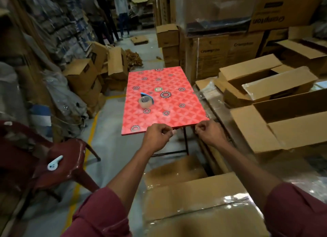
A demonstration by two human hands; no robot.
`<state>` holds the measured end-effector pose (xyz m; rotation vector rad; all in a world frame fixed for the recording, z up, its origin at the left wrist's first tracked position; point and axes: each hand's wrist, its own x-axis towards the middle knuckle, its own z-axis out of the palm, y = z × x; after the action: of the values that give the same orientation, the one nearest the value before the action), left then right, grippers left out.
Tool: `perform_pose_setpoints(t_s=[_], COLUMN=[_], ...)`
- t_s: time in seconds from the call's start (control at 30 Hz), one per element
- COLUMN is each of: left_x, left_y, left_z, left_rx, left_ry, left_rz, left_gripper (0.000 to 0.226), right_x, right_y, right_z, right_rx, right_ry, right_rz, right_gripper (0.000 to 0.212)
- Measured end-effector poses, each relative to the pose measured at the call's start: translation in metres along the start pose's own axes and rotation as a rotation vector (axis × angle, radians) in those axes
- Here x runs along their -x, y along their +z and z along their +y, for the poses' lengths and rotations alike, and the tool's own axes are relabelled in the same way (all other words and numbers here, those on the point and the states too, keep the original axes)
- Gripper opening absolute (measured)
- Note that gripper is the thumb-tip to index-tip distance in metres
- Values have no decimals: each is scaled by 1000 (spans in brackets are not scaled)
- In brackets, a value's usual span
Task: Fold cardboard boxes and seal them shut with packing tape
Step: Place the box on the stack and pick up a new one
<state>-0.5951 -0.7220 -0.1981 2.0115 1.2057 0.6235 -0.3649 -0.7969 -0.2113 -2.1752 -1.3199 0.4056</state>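
Observation:
A roll of brown packing tape (pixel 145 102) with a blue tab lies on the red patterned folding table (pixel 164 80), left of its middle. My left hand (pixel 158 136) is curled at the table's near edge, fingers wrapped round it. My right hand (pixel 209 132) is curled the same way at the table's near right corner. Open cardboard boxes (pixel 276 125) stand to the right of the table with their flaps up. A closed box (pixel 194 201) with shiny clear wrap on top lies below my forearms.
A dark red plastic chair (pixel 67 158) with a small white object (pixel 54 163) on its seat stands at the left. More cartons (pixel 83 77) are piled left of the table and stacked high behind it. People (pixel 106 15) stand far down the aisle. A yellow floor line (pixel 88 141) runs along the left.

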Motion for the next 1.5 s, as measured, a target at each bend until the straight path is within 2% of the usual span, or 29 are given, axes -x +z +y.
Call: perform_pose_setpoints(t_s=[0.2, 0.27, 0.33, 0.67, 0.97, 1.1, 1.2, 1.37, 1.5], left_x=[-18, -32, -47, -165, -316, -397, -452, -543, -641], left_y=[-156, -187, -211, -237, -252, -258, -259, -261, -247], left_z=[-158, -190, -205, -194, -186, -175, -156, -156, -198], left_rx=[-82, -88, -99, -24, -60, 73, 239, 666, 643], left_ry=[-67, -79, -38, 132, 311, 309, 287, 140, 122], left_rz=[-32, -76, -116, -307, -478, -493, -536, -687, -815], left_gripper=[15, 12, 20, 28, 25, 22, 10, 28, 27], right_x=[-10, -21, -24, -76, -193, -253, -293, -358, -414], right_y=[119, 141, 150, 186, 206, 190, 186, 205, 229], right_z=[-130, -162, -194, -228, -247, -265, -269, -274, -274], right_rx=[-59, -64, -63, -162, -279, -283, -297, -282, -292], right_ry=[116, 159, 159, 305, 389, 381, 374, 454, 600], right_rz=[63, 38, 65, 213, 382, 450, 523, 638, 696], right_gripper=[21, 13, 8, 5, 7, 10, 15, 14, 18])
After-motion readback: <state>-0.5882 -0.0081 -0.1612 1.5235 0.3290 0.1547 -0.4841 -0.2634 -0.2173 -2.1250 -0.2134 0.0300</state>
